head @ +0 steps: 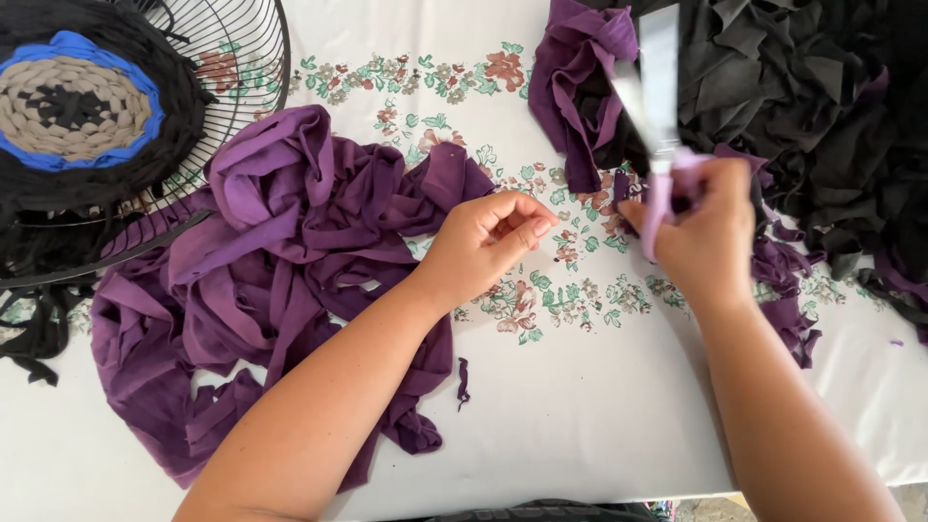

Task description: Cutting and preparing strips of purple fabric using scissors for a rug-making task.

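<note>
Right hand (710,237) gripping lilac-handled scissors (655,106), blades apart, above purple strips (290,280).

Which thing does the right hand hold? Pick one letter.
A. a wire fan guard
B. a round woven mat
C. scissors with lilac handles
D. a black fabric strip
C: the right hand grips the scissors by their lilac handles, blades pointing up and away over the floral tablecloth, while the left hand rests empty beside the purple fabric pile.
</note>
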